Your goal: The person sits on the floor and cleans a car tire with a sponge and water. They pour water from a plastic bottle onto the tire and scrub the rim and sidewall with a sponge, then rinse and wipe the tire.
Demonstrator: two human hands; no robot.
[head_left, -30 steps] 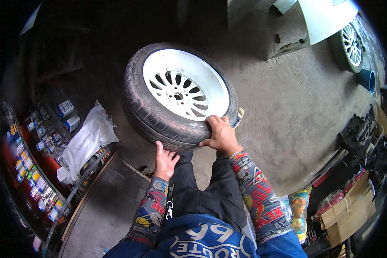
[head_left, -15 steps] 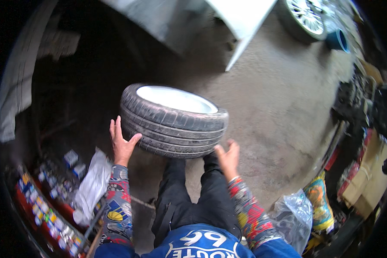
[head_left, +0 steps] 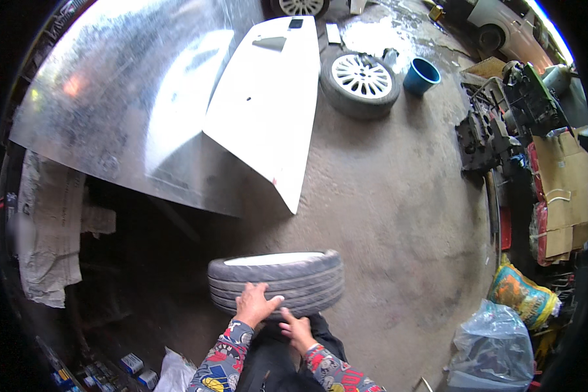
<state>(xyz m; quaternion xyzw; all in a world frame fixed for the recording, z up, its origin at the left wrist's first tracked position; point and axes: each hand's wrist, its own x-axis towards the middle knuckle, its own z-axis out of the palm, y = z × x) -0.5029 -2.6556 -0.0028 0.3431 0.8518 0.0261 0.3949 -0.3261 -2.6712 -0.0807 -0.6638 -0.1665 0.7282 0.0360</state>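
Note:
A car wheel (head_left: 313, 287) with a black tyre and a pale rim lies nearly flat, tread toward me, just beyond my legs. My left hand (head_left: 256, 306) is spread against the near side of the tread, fingers apart; whether it presses on the rubber is hard to tell. Close by to the right, my right hand (head_left: 297, 330) is low at the tyre's bottom edge with its fingers apart. Neither hand is wrapped round anything. The wheel's underside is hidden.
A metal-topped table (head_left: 121, 140) with a white car panel (head_left: 264, 108) stands at far left. Beyond lie another wheel (head_left: 362, 81) and a blue bucket (head_left: 421, 77). Along the right are dark engine parts (head_left: 480, 134), cardboard (head_left: 564, 196), a colourful sack (head_left: 519, 294) and a clear plastic bag (head_left: 493, 346).
My hands have come closer together, from the wheel's two sides to the near tread. The wheel sits lower in view and less tilted. My view has lifted, showing more of the far floor.

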